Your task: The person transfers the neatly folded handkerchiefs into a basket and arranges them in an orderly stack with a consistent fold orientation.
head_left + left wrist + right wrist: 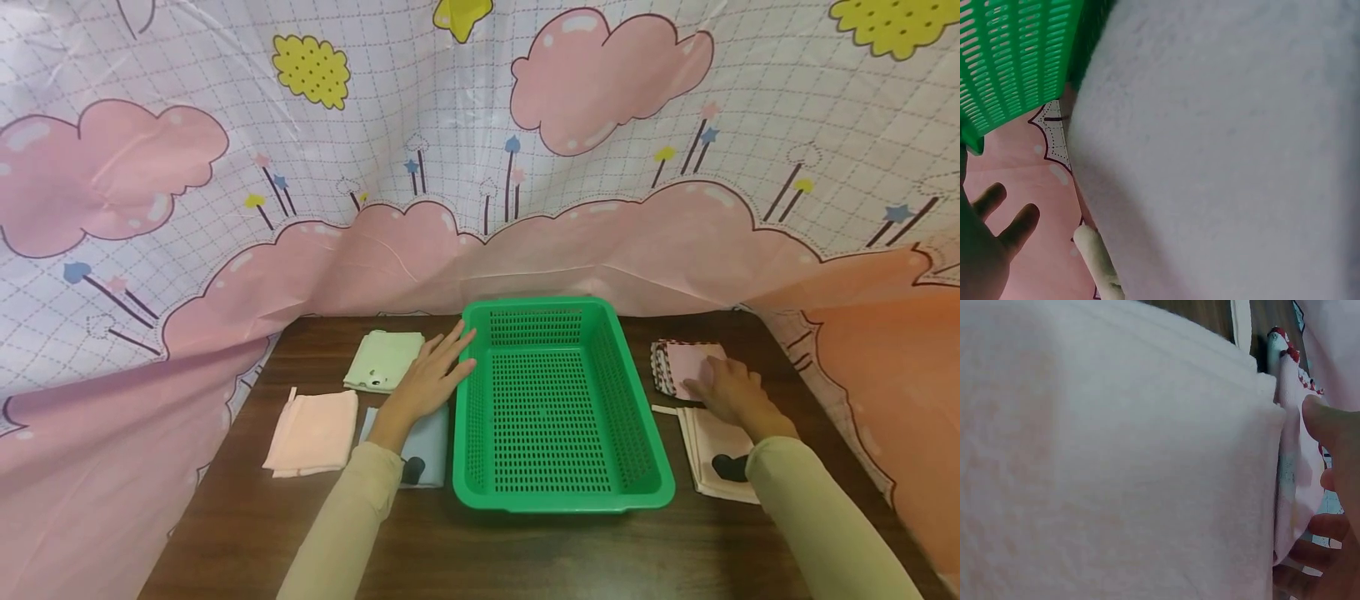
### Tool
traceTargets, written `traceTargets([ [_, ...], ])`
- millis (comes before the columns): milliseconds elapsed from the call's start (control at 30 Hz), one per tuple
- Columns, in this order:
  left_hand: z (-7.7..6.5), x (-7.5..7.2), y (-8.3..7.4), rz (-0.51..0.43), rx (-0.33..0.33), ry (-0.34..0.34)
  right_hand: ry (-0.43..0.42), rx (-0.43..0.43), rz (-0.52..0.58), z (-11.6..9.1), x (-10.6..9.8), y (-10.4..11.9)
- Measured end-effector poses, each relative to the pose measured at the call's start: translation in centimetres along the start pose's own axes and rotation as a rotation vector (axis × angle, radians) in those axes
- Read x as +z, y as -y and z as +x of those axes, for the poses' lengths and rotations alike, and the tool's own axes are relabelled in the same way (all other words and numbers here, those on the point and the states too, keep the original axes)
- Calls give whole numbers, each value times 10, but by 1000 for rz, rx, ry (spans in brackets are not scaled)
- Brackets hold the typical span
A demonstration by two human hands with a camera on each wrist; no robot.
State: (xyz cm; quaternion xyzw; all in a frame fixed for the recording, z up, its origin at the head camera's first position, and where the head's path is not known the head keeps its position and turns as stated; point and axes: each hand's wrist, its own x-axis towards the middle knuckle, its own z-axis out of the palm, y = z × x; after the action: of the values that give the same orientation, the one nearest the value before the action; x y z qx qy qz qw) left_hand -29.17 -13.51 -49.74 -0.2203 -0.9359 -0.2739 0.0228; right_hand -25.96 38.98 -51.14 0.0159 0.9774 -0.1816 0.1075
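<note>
My left hand lies with its fingers straight and spread, fingertips at the left rim of a green plastic basket. Beneath that wrist is a folded grey-blue towel, partly covered by the arm; it fills much of the left wrist view. To the right of the basket, my right hand grips the right side of a folded pink towel with a patterned edge. In the right wrist view the thumb rests on this towel, and the fingers bend at its edge. A folded beige towel lies below the right hand.
A folded pale green towel and a folded peach towel lie left of the basket. Everything stands on a dark wooden table. A printed cloth curtain hangs along the back and both sides.
</note>
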Motion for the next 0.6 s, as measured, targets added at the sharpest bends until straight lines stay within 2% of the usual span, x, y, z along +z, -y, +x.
traceTargets([
  [200, 1, 0, 0, -13, 8, 6, -3, 48, 35, 0, 0, -5],
  [600, 2, 2, 2, -18, 11, 6, -10, 74, -2, -4, -5, -8],
])
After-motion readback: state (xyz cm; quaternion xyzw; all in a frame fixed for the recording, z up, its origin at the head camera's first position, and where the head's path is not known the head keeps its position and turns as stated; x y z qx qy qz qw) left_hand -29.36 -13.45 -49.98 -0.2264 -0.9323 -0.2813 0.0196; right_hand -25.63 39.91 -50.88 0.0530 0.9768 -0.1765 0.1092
